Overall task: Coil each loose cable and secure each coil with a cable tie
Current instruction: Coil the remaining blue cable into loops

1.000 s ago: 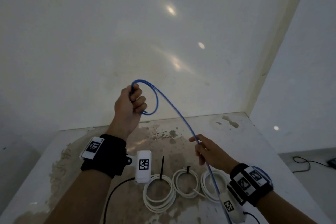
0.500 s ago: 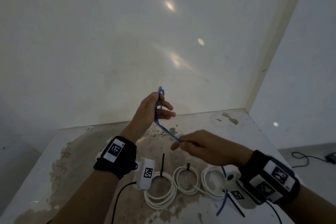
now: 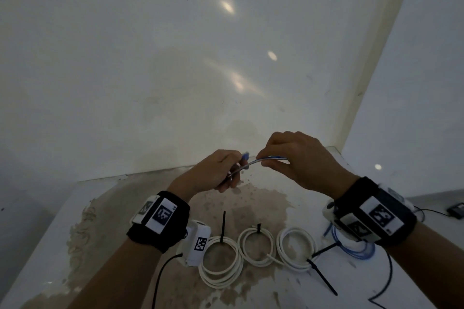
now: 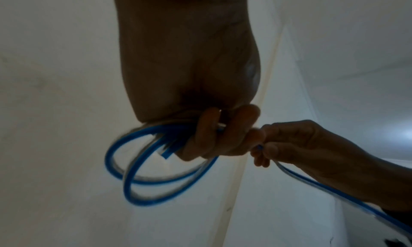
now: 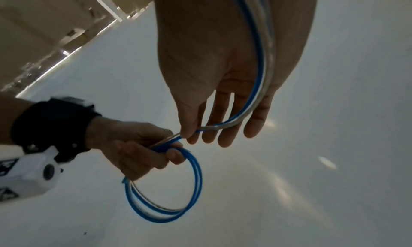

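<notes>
Winding the blue cable [image 5: 165, 194]: left hand [image 5: 133, 150] grips two loops above the table [image 3: 75, 208], right hand [image 5: 214, 92] pinches the next length. Three white coils [image 3: 256, 246] lie tied; most blue cable looks left to coil.

glossy plastic blue cable [image 5: 196, 184], smooth white cable coils [image 3: 256, 246]; stained matt tabletop [image 3: 105, 208]

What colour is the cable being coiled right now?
Blue cable, seen best in the right wrist view, looped in the left hand.
</notes>
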